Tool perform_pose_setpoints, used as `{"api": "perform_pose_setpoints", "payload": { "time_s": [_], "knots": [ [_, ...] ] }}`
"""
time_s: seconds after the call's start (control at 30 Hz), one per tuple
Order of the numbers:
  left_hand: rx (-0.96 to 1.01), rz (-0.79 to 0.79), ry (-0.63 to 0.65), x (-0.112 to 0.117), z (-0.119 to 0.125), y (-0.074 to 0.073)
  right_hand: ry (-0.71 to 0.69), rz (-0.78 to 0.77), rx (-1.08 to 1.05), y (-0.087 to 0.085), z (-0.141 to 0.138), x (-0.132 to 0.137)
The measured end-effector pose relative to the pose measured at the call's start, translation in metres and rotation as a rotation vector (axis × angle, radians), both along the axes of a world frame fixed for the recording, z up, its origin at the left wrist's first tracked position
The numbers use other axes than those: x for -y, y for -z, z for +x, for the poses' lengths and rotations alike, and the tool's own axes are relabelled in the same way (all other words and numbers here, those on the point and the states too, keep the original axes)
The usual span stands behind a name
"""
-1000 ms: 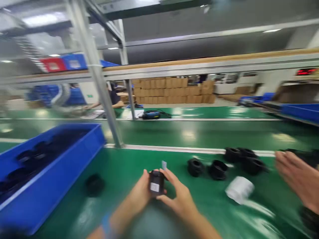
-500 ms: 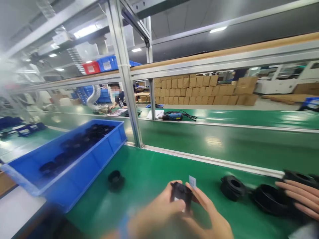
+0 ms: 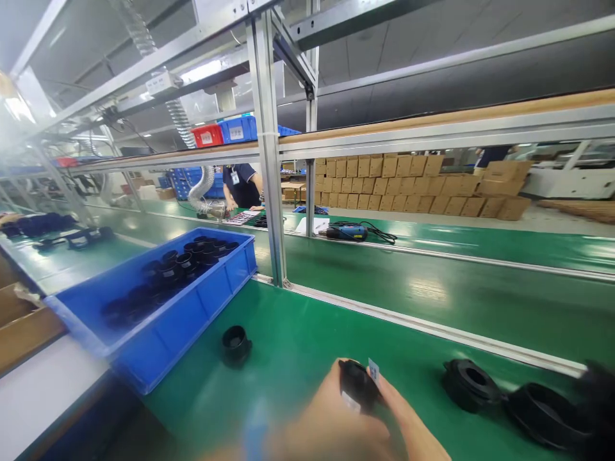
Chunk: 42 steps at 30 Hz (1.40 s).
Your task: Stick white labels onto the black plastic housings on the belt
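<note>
My left hand [image 3: 323,413] is wrapped round a black ring-shaped plastic part [image 3: 359,386] that carries a white sticker on its near side. Close against the part, my right hand [image 3: 406,422] has a small pale label [image 3: 373,369] with print at its fingertip. Parts of the right fingers are hidden behind the part and the left hand. On the green bench to the left stands a single black cup-like part [image 3: 235,344]. Two more black ring parts, a smaller one [image 3: 471,384] and a wider one [image 3: 545,415], lie to the right.
A long blue bin [image 3: 192,307] with several black parts stands at the left. A metal post [image 3: 270,160] rises from the bench divider [image 3: 408,323]. Beyond it lie a blue heat gun [image 3: 346,232] and its cable. A co-worker [image 3: 243,186] stands across the line.
The view has turned slightly left, so the bench things sit farther right. Another person's hand at the right edge has left the view. My hands still hold the part and label.
</note>
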State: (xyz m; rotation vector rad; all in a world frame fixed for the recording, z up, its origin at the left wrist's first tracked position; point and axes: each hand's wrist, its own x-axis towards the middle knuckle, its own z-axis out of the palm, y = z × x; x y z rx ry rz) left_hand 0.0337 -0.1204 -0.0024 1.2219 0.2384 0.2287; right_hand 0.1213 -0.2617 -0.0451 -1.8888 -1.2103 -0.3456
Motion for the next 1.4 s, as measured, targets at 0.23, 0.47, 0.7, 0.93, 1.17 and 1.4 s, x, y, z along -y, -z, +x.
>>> {"api": "perform_pose_setpoints", "payload": {
  "time_s": [0.23,0.47,0.7,0.93,1.17,1.4],
  "knots": [
    [-0.089,0.385,-0.276,-0.057,-0.004,0.004,0.236,0.151,0.094,-0.026,0.048,0.015],
    [-0.207,0.685,-0.605,-0.151,-0.03,0.02,0.4,0.185,-0.293,-0.038,0.103,0.048],
    [0.017,0.964,-0.604,-0.08,-0.04,-0.011,0.007,0.365,-0.954,-0.057,0.061,0.031],
    [-0.214,-0.383,0.267,-0.01,-0.002,-0.036,-0.343,0.405,-1.313,-0.047,0.02,0.004],
    [-0.144,-0.605,0.306,-0.013,-0.003,-0.012,-0.457,0.361,-1.38,-0.036,0.018,0.001],
    [-0.182,-0.606,0.382,-0.016,-0.01,-0.008,-0.516,0.097,-1.136,-0.038,0.02,0.002]
  ]
}}
